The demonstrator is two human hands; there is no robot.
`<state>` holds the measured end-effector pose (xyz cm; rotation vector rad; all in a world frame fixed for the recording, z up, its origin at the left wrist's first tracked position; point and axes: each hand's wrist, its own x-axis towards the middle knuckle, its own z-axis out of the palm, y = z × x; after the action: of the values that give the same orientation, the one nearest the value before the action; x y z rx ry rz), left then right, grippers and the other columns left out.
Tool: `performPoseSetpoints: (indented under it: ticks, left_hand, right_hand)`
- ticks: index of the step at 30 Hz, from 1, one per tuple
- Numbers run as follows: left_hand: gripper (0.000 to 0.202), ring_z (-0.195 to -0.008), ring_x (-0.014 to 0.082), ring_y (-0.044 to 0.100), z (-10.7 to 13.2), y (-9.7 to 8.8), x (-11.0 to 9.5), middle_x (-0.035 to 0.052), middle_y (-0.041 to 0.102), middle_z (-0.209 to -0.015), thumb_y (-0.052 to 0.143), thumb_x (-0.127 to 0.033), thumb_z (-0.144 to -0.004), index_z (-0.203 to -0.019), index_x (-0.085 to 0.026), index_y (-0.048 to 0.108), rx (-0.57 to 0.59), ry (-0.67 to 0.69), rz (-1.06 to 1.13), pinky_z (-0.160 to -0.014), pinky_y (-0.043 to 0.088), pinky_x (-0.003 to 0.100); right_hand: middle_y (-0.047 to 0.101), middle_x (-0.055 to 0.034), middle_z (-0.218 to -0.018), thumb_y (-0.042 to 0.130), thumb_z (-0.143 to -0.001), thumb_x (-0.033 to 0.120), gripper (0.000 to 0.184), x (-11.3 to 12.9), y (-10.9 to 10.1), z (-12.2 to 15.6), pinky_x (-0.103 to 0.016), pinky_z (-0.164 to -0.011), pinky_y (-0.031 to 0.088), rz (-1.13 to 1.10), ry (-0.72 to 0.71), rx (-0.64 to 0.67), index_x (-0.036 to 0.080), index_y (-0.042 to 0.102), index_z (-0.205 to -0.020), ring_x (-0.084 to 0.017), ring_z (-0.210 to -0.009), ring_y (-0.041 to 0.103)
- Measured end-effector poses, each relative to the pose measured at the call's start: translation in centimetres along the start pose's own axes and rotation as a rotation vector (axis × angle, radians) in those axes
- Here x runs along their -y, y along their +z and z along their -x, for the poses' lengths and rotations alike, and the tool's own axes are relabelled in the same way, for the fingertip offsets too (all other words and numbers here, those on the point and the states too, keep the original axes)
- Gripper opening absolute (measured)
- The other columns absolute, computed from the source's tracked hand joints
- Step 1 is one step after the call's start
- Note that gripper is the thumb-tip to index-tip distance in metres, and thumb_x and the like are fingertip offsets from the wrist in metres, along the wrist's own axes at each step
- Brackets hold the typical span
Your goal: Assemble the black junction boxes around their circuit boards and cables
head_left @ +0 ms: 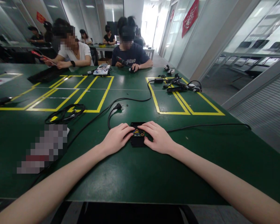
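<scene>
An opened black plastic case [138, 143] lies on the green table in front of me. In it, or just over it, sits a small circuit board [137, 134] with round copper-coloured coils; I cannot tell which. My left hand [118, 137] has its thumb and fingers closed on the board's left edge. From the other side my right hand [157, 138] grips the board's right edge with thumb and forefinger. The fingers partly hide the board and the case. A black cable runs out from beside each hand, and the left one ends in a plug [118, 106].
A coiled black cable [65, 113] and a pixelated object [45, 149] lie to the left. Yellow tape rectangles [105, 93] mark the table. Black adapters and cords [177, 85] are piled at the far right. Two people sit across, one beside a white power strip [102, 70].
</scene>
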<state>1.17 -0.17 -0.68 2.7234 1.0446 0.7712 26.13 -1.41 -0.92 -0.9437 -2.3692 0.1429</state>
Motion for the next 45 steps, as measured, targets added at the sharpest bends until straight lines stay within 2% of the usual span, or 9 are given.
performPoseSetpoints:
  ticks: [6,12,18,21,24,27,31,38,45]
  left_hand:
    - [0.026,-0.094,0.0213,0.068,0.0,-0.4,-0.2,0.0066,0.070,-0.100,0.051,-0.028,-0.110,-0.131,-0.019,0.064,-0.110,-0.012,0.075,-0.084,0.058,0.033]
    - [0.023,-0.093,0.0214,0.068,0.0,-0.6,-0.4,0.0071,0.071,-0.099,0.051,-0.027,-0.109,-0.123,-0.018,0.067,-0.145,0.017,0.124,-0.083,0.057,0.034]
    - [0.020,-0.091,0.0206,0.068,0.1,-0.8,-0.6,0.0074,0.072,-0.098,0.052,-0.027,-0.109,-0.114,-0.018,0.070,-0.153,0.045,0.145,-0.081,0.057,0.033]
    - [0.020,-0.091,0.0204,0.069,0.2,-1.1,-0.8,0.0080,0.072,-0.099,0.053,-0.026,-0.108,-0.112,-0.018,0.071,-0.133,0.048,0.167,-0.081,0.058,0.033]
    - [0.019,-0.089,0.0201,0.069,0.3,-1.3,-1.1,0.0083,0.073,-0.097,0.054,-0.025,-0.107,-0.109,-0.018,0.072,-0.139,0.054,0.192,-0.079,0.058,0.033]
    - [0.018,-0.086,0.0193,0.069,0.3,-1.4,-1.4,0.0076,0.073,-0.093,0.055,-0.024,-0.105,-0.105,-0.018,0.072,-0.157,0.067,0.211,-0.076,0.057,0.031]
    - [0.015,-0.079,0.0180,0.068,0.3,-1.5,-1.5,0.0060,0.072,-0.087,0.058,-0.021,-0.100,-0.098,-0.017,0.072,-0.141,0.064,0.233,-0.071,0.055,0.029]
    - [0.015,-0.072,0.0150,0.067,0.5,-1.8,-1.5,0.0036,0.071,-0.083,0.057,-0.020,-0.096,-0.094,-0.018,0.072,-0.012,0.072,0.278,-0.066,0.052,0.025]
    - [0.012,-0.066,0.0131,0.064,0.5,-1.6,-1.3,0.0017,0.071,-0.081,0.060,-0.021,-0.095,-0.093,-0.019,0.072,-0.010,0.039,0.236,-0.061,0.048,0.023]
  right_hand:
    - [0.062,-0.0152,-0.141,0.058,-0.101,0.026,0.041,-1.2,-1.2,0.4,-0.055,-0.105,0.056,-0.022,-0.108,-0.030,0.024,0.058,-0.142,-0.032,-0.128,0.061]
    - [0.067,-0.0140,-0.131,0.055,-0.104,0.028,0.034,-2.8,-2.3,0.6,-0.054,-0.101,0.059,-0.039,-0.058,-0.048,0.024,0.061,-0.137,-0.031,-0.121,0.064]
    - [0.067,-0.0149,-0.130,0.056,-0.103,0.030,0.032,-2.5,-2.3,0.6,-0.050,-0.098,0.058,-0.040,-0.082,-0.022,0.022,0.063,-0.133,-0.030,-0.118,0.065]
    - [0.070,-0.0152,-0.120,0.058,-0.101,0.028,0.025,-2.3,-2.6,0.5,-0.044,-0.090,0.059,-0.031,-0.121,-0.050,0.018,0.066,-0.122,-0.028,-0.107,0.067]
    - [0.073,-0.0090,-0.092,0.059,-0.099,0.025,0.011,-2.2,-3.0,0.4,-0.037,-0.074,0.055,-0.019,-0.164,-0.029,0.019,0.068,-0.100,-0.023,-0.083,0.067]
    - [0.070,-0.0041,-0.074,0.059,-0.099,0.023,0.014,-2.3,-3.3,0.5,-0.033,-0.066,0.048,-0.012,-0.200,0.009,0.020,0.066,-0.088,-0.019,-0.068,0.063]
    - [0.072,-0.0036,-0.074,0.058,-0.101,0.024,0.016,-2.0,-3.4,0.8,-0.029,-0.063,0.047,-0.047,-0.209,0.045,0.019,0.069,-0.091,-0.017,-0.064,0.065]
    - [0.071,-0.0024,-0.070,0.056,-0.100,0.023,0.018,-1.2,-3.4,1.2,-0.027,-0.059,0.044,-0.069,-0.232,0.097,0.019,0.066,-0.087,-0.015,-0.058,0.064]
    - [0.072,-0.0023,-0.071,0.058,-0.100,0.023,0.017,-1.6,-3.2,0.9,-0.028,-0.059,0.045,0.000,-0.227,0.044,0.019,0.068,-0.087,-0.015,-0.059,0.065]
